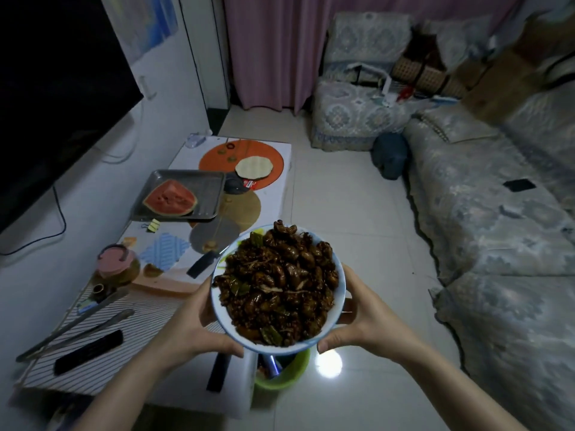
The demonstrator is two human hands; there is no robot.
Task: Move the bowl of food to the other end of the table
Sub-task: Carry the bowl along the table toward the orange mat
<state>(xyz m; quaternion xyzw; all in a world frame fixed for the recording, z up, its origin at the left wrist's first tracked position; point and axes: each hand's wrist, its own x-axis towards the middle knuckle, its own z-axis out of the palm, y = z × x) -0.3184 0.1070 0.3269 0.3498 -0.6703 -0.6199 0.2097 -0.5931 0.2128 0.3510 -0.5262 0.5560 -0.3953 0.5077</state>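
Head view. A person holds the bowl of food (338,298) in 2 bare hands, lifted clear of the worktop (289,157) and poised over its near right corner and the tiled floor (348,194) beside it. The left hand (199,321) cups the bowl's left side, its grip closed on the rim with the thumb along the near edge; the right hand (357,318) cups the right side, its grip likewise closed on the rim. The bowl is white with a blue rim and heaped with dark brown glazed pieces and a few green leaves.

On the worktop, toward the far end, a metal tray (199,181) carries a watermelon wedge (170,198); a round flatbread (254,167) lies beyond it on an orange disc of the cover. Near the left edge stands a glass teapot (116,264) with a pink lid, and a blue mat (164,250) lies just beside it. At the near end lie metal tongs (74,331) and a black remote (88,352) on a striped cloth. A green bin (298,371) stands on the floor below the bowl. A covered sofa (497,231) fills the right.
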